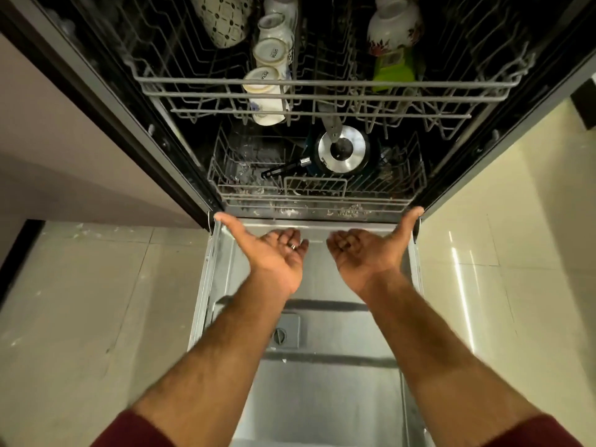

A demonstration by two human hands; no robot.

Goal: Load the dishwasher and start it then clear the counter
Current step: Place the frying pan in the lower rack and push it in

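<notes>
The patterned bowl [222, 17] and floral jar [393, 24] are cut off by the top edge

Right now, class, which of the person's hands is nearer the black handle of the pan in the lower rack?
Left. The left hand sits below the pan handle, slightly to its left side; the right hand lies further off, below the pan and to the right.

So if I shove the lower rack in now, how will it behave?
The lower rack is a stiff wire frame, so it should slide as one piece. The pan stands on edge and may tip or rattle. Only that pan shows in it, so the rack is probably light.
</notes>
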